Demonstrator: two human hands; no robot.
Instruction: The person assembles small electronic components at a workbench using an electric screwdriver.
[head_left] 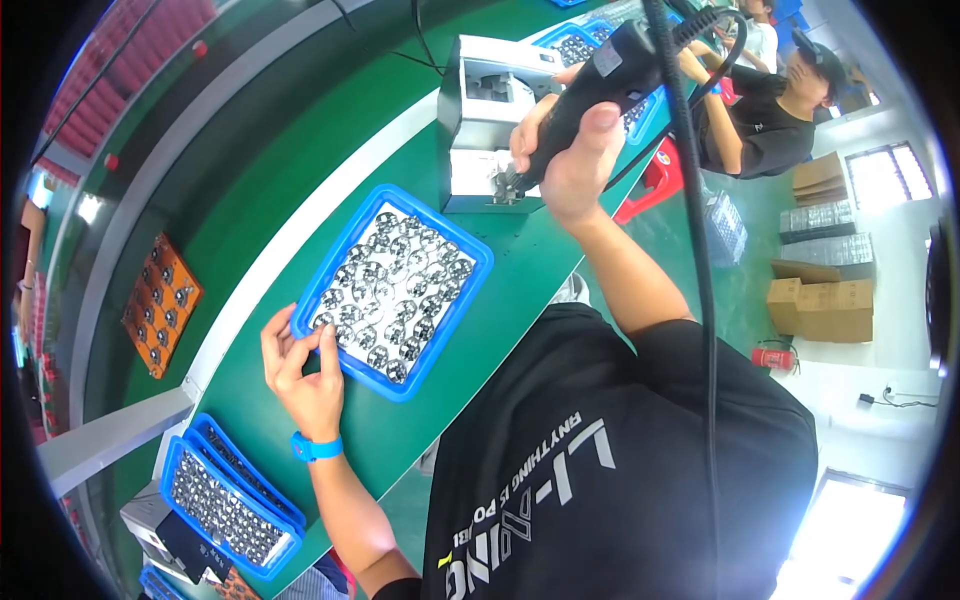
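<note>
On the green bench top (300, 200), close to its near edge, sits a blue tray (393, 290) packed with small round silvery metal parts (395, 290), and my left hand (300, 370) is at that tray's near corner. Its fingers (325, 345) are drawn together in a narrow pinch right at the tray's rim, touching the parts that lie at that end; whether one part is actually caught between thumb and fingertips I cannot tell. A blue band (315, 447) circles that wrist. My right hand (572, 150) is raised well apart from the left, beyond the far end of the tray, and is wrapped tight around a black powered driver (590, 95), thumb laid along its side. The driver's tip points down beside a white boxy machine (490, 120) that stands toward the bench top's far edge, and a black cable (695, 200) runs from the driver's upper end down across my black shirt. Further along the near edge, past my left forearm, two more blue trays (230, 495) of the same silvery parts are stacked. Across the bench top's white strip, on the far side, an orange holder (160, 305) carries rows of round pieces. Another person in a black shirt (765, 110) sits off beyond the bench.
</note>
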